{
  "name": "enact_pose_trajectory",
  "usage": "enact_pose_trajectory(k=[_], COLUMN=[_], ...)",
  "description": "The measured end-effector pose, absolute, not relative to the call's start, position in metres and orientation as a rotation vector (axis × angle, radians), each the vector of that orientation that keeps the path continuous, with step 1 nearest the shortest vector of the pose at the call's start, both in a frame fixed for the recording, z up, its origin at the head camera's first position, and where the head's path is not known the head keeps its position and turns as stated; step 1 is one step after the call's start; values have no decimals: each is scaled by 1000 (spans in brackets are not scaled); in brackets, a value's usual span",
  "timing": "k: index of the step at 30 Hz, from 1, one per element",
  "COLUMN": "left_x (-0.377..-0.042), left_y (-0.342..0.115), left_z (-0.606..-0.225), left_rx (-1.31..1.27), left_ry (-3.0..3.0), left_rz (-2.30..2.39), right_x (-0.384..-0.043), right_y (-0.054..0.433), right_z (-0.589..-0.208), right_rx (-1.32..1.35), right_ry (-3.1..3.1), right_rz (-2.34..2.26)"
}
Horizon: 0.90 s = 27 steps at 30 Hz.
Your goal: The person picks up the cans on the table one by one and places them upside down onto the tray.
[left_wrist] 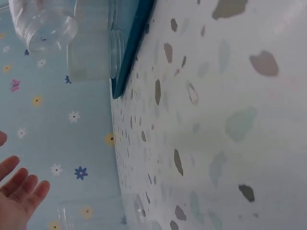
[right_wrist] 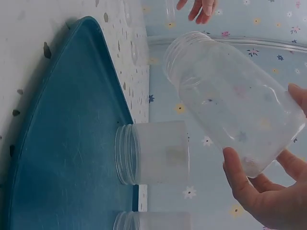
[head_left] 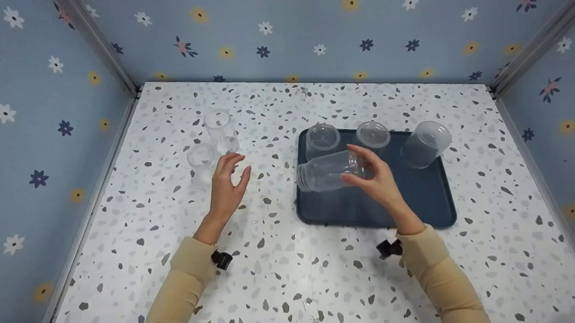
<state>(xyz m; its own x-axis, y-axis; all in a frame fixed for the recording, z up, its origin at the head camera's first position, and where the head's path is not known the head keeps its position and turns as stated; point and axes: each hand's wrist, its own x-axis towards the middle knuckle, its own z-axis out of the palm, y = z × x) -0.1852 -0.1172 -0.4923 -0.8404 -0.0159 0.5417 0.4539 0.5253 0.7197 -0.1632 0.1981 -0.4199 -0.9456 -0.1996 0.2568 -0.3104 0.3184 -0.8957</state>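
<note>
My right hand [head_left: 373,177] grips a clear plastic jar [head_left: 324,172] near its base, fingers and thumb on either side. The jar lies sideways above the dark blue tray [head_left: 357,209], its threaded mouth pointing left. In the right wrist view the held jar [right_wrist: 235,100] hangs clear of the tray and looks empty. My left hand [head_left: 226,188] is held with fingers loosely bent and nothing in its grasp. It overlaps the nearer of two clear jars on the table at left, a front jar [head_left: 200,158] and a back jar [head_left: 219,128].
Along the tray's far side stand a left jar [head_left: 323,139], a middle jar [head_left: 373,134] and a right jar [head_left: 426,144]. One tray jar [right_wrist: 160,153] has its threaded mouth downward. Flower-patterned panels [head_left: 291,35] enclose the speckled table [head_left: 272,259] at back and sides.
</note>
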Motion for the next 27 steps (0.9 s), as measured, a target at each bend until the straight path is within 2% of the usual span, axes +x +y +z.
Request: enact_pose_trajectory(k=[9,16,27], left_x=[-188,-196,-210], left_y=[-140,-153,-168], left_z=[-488,-485,-486], left_rx=[-319,-265,-168], left_ry=[-2381,-2465,-2598], left_rz=[-992,-856,-724], right_x=[-159,-171,-168], right_y=[211,237,257], right_z=[-406,-423,-415], right_rx=[508,546,658], right_ry=[-2571,-2616,-2745], right_rz=[1462,1327,1038])
